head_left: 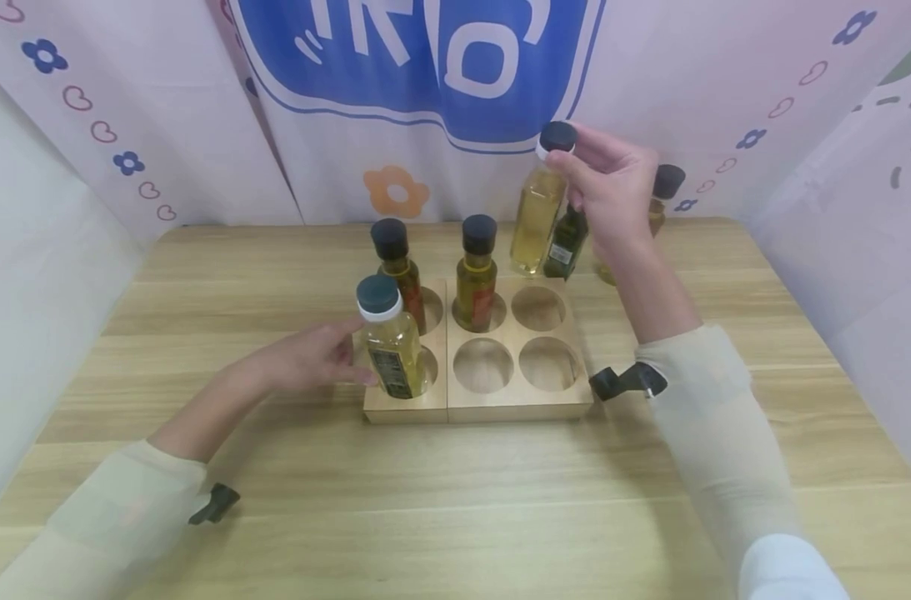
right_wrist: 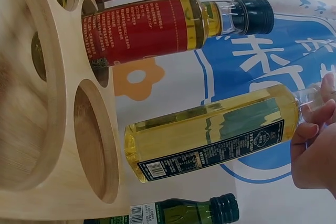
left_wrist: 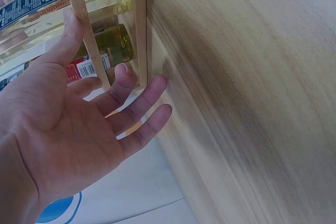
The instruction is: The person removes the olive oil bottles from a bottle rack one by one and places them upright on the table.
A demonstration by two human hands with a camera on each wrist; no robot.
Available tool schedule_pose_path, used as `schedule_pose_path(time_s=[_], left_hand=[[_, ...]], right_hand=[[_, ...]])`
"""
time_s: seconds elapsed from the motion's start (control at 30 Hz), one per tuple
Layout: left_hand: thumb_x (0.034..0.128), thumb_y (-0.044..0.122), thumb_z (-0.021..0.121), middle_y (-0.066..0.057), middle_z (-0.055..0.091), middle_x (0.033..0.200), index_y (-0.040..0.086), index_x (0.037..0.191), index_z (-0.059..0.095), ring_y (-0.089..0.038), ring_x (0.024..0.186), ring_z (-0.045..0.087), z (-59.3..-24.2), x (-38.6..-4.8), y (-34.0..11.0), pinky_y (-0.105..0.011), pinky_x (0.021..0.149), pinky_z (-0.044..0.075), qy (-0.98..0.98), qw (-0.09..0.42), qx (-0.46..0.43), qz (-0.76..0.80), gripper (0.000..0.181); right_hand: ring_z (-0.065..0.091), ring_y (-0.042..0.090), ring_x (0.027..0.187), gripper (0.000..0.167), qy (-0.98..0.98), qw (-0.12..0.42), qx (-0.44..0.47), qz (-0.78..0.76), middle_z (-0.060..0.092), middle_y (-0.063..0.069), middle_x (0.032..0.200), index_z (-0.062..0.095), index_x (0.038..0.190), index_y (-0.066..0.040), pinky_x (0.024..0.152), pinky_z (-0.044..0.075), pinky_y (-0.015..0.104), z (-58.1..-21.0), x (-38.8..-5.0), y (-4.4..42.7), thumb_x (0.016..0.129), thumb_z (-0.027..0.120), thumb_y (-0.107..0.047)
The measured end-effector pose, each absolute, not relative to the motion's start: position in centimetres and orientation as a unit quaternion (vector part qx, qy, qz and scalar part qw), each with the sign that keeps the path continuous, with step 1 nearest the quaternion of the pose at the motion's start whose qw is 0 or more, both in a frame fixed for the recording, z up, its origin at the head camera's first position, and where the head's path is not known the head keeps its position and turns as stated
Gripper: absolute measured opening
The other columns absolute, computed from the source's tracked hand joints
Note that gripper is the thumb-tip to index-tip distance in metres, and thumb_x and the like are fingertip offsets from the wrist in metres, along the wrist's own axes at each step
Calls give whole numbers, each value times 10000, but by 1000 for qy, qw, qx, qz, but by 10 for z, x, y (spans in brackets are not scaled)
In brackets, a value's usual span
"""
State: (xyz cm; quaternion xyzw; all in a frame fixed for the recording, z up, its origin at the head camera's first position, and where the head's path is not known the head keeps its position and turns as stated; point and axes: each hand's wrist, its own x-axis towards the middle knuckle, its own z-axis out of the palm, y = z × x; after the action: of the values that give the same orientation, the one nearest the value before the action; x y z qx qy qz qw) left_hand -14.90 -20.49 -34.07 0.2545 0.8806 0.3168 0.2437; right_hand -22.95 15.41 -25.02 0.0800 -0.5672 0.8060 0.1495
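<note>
"Pale sleeves (head_left: 725, 442) come closest, reaching over the worktop (head_left: 455, 500). What are the hands doing?"

"The right hand (head_left: 611, 187) pinches the clear oil bottle (head_left: 536, 221) near its cap, just behind the wooden rack (head_left: 518, 412), by the back right corner. The left hand (head_left: 312, 360) has its fingers loosely spread beside the front left bottle (head_left: 395, 342), gripping nothing; whether a fingertip touches it, I can't tell."

"What could go wrong?"

"Held that high, the oil-filled end might swing if the wrist tilts, knocking the dark green bottle (head_left: 566, 246) next to it or catching the rack's edge. A nudge from the left thumb could rock that front bottle in its well."

"And materials?"

"Smooth, see-through, flat-sided walls on the pinched one; glass or plastic, I can't say. Pale, grained wood with round wells for the rack. Rounder bodies and black caps on the red-labelled bottles (right_wrist: 142, 30)."
</note>
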Motion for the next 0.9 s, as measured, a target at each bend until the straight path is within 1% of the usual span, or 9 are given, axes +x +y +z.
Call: schedule_pose_path(time_s=[0.2, 0.33, 0.53, 0.73, 0.9], left_hand=[[880, 334, 826, -33, 576, 686, 75, 1616, 311, -172, 617, 535, -340, -150, -205, -316, 566, 478, 880, 244, 256, 317, 935], [882, 334, 825, -36, 587, 705, 71, 1610, 320, -177, 635, 547, -340, -150, -205, -325, 578, 488, 880, 247, 255, 317, 924], [886, 313, 826, -37, 596, 717, 70, 1608, 319, -180, 645, 557, -341, -150, -205, -325, 580, 494, 877, 249, 258, 321, 916], [887, 313, 825, -41, 590, 717, 79, 1614, 310, -185, 646, 550, -341, -151, -205, -319, 576, 488, 874, 253, 258, 326, 921], [886, 324, 824, -38, 578, 696, 76, 1627, 283, -179, 631, 542, -341, -150, -205, -314, 574, 482, 877, 251, 254, 322, 950]], right_hand=[[500, 128, 468, 300, -569, 145, 68, 806, 792, 128, 972, 792, 1093, -18, 414, 342, 177, -252, -237, 150, 816, 829, 92], [543, 131, 509, 295, -571, 133, 59, 808, 792, 121, 986, 795, 1091, -31, 418, 341, 177, -254, -241, 149, 822, 826, 87], [599, 119, 563, 267, -570, 128, 67, 809, 796, 99, 953, 800, 1069, -39, 421, 341, 169, -260, -246, 146, 833, 815, 85], [610, 121, 577, 266, -576, 126, 54, 806, 797, 85, 962, 804, 1060, -55, 435, 357, 154, -264, -250, 142, 837, 808, 90], [602, 112, 549, 270, -579, 121, 40, 805, 796, 88, 968, 805, 1053, -47, 422, 356, 159, -269, -254, 138, 829, 810, 104]])
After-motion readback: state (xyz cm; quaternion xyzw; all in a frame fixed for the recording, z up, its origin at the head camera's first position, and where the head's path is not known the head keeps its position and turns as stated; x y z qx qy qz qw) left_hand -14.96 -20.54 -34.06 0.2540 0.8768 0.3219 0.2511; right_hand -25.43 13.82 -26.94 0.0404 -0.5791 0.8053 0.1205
